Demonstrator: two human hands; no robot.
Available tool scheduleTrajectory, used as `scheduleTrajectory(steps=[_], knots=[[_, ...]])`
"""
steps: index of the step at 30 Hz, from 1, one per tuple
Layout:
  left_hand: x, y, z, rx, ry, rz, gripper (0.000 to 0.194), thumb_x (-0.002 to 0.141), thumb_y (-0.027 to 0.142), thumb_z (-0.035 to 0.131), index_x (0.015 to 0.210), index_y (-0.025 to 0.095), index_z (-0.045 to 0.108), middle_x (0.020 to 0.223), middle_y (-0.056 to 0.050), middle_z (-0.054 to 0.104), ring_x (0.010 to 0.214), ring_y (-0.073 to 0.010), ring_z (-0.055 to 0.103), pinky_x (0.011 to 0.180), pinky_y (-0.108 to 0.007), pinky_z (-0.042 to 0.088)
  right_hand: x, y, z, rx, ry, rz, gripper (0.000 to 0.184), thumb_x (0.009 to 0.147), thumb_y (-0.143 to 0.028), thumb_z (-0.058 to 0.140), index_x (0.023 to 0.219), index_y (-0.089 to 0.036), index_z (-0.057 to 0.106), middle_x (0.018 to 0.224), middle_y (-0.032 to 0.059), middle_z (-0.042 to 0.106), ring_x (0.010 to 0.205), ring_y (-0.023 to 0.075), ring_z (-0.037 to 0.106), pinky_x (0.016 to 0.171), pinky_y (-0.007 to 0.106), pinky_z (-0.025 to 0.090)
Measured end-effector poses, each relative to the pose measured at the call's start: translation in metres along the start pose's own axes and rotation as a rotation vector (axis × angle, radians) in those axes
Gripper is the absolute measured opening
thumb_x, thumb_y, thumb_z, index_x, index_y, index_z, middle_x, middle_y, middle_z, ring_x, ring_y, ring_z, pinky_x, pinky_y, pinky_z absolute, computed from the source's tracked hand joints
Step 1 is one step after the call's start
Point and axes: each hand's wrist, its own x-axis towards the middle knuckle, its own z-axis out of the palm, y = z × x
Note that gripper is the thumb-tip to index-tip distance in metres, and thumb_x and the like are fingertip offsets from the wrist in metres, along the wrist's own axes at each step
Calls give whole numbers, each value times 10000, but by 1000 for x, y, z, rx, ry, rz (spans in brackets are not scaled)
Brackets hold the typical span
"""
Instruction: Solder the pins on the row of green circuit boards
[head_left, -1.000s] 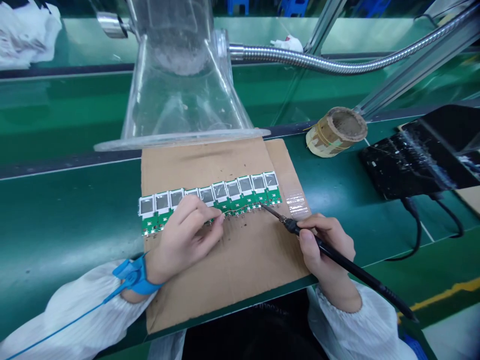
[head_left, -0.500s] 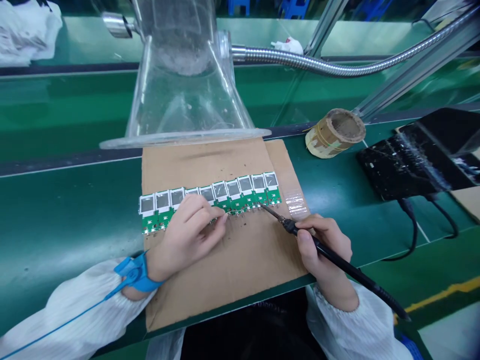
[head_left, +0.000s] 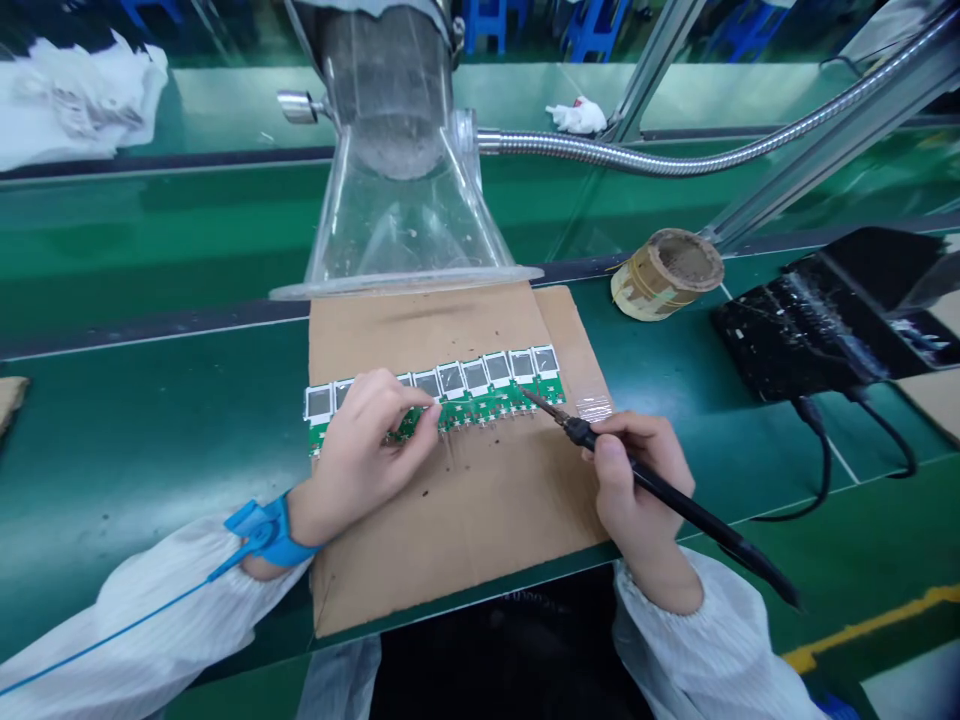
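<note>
Two bare hands work over a row of green circuit boards (head_left: 487,402) with silver-topped square parts, lying across a cardboard sheet (head_left: 457,540) on a green bench (head_left: 150,420). The right hand (head_left: 637,470) holds a black soldering iron (head_left: 679,500) like a pen, wrapped firmly around its grip, the tip meeting the near edge of the row toward its right end. The left hand (head_left: 364,450) lies curled over the row's left half, fingertips (head_left: 433,420) pressed on the boards; whether they pinch anything fine cannot be told. A blue wrist strap (head_left: 274,530) circles the left wrist. A clear acrylic hood (head_left: 405,230) stands at the cardboard's far edge, and a taped roll (head_left: 666,273) sits off to the far right.
</note>
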Motion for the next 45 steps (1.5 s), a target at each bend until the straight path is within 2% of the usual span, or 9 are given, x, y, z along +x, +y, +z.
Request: scheduleTrajectory(steps=[6, 12, 29, 45], knots=[[-7, -5, 5, 6, -21, 36, 120, 985, 94, 661, 1001, 202, 610, 728, 37, 532, 694, -143, 518, 639, -307, 383, 0, 11, 5, -19, 9, -11, 56, 1009, -266, 673, 976, -223, 684, 821, -4, 664, 630, 135, 619, 568, 270, 495], [-8, -6, 8, -9, -21, 118, 190, 965, 54, 678, 1022, 203, 575, 761, 36, 526, 704, -138, 482, 679, -322, 404, 0, 8, 4, -76, 20, -45, 76, 993, -266, 681, 936, -216, 688, 815, -5, 671, 606, 130, 604, 546, 269, 477], [-7, -6, 10, -47, -27, 91, 211, 951, 27, 681, 1013, 192, 565, 780, 32, 500, 716, -133, 472, 673, -323, 413, -1, 7, 2, -67, -65, -29, 18, 989, -232, 684, 976, -220, 682, 840, -34, 671, 644, 82, 607, 595, 210, 496], [-6, -4, 9, -20, -56, 100, 183, 971, 47, 667, 1012, 192, 564, 798, 21, 525, 721, -139, 470, 681, -319, 414, 0, 7, 2, -63, -58, -41, 19, 989, -231, 685, 973, -222, 689, 839, -35, 671, 638, 83, 595, 593, 211, 497]])
